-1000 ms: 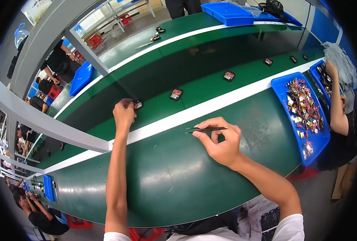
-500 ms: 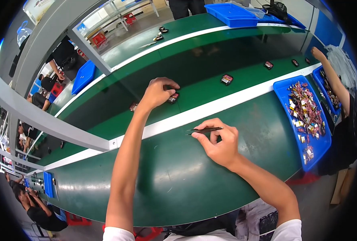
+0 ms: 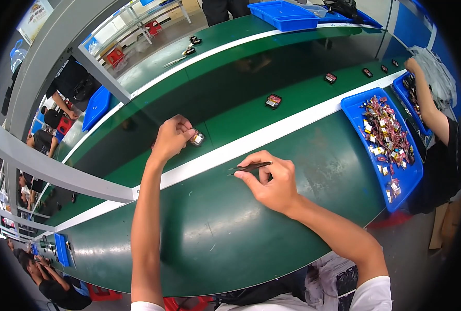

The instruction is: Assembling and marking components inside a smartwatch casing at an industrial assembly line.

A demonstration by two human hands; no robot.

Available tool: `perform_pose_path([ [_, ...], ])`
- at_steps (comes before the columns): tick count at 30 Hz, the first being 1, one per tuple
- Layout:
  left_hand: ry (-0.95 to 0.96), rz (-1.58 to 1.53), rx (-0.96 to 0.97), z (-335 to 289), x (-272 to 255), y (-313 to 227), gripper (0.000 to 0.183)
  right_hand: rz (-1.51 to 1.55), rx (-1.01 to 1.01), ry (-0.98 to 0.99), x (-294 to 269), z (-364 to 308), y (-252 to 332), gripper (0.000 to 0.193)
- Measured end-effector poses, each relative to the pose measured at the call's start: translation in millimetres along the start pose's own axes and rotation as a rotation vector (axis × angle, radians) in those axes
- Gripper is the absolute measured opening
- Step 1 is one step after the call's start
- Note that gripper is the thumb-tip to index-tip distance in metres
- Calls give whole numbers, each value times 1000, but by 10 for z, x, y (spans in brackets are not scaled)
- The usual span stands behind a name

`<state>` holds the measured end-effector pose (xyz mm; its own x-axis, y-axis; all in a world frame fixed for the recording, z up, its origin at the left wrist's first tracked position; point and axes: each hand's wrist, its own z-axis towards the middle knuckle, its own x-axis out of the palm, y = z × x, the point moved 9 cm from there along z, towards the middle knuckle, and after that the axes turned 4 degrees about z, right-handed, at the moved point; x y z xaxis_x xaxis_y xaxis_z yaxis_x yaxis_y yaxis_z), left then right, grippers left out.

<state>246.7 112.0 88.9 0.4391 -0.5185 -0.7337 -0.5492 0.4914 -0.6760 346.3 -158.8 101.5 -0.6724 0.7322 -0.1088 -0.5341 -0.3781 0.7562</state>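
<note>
My left hand is over the green conveyor belt, its fingers closed at the near-left edge of a small black device with a pink and white inside. Whether the device is lifted off the belt, I cannot tell. Just behind that hand, another reddish device is mostly hidden. My right hand pinches dark tweezers above the green worktop, their tips pointing left and slightly apart, with nothing between them. A further black device lies on the belt to the right of my left hand.
Several more devices are spaced along the belt toward the far right. A blue tray of small pink and silvery parts stands on the right. A co-worker's arm reaches in beyond it. A grey metal frame crosses the left side.
The devices on the belt have shifted left in view. My left hand has moved left and lower, its fingers closing at the device's edge. My right hand still holds the tweezers, slightly further left.
</note>
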Motion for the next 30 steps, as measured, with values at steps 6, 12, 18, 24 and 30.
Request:
perform_pose_path([
  [6, -125, -397, 45, -419, -179, -199, 21, -8, 84, 54, 47, -1, -27, 15],
  [12, -102, -649, 173, -875, -245, -871, 21, 2, -18, -34, -41, 4, -44, 18],
  [18, -16, -710, 357, -1335, -327, -1323, 22, -54, 68, 18, -9, 15, -27, 18],
  [24, 36, -743, 381, -1487, -341, -1433, 24, -72, 86, 26, -13, 21, -7, 19],
  [30, 25, -728, 396, -1563, -352, -1471, 24, -72, 96, 34, -3, 32, -26, 19],
])
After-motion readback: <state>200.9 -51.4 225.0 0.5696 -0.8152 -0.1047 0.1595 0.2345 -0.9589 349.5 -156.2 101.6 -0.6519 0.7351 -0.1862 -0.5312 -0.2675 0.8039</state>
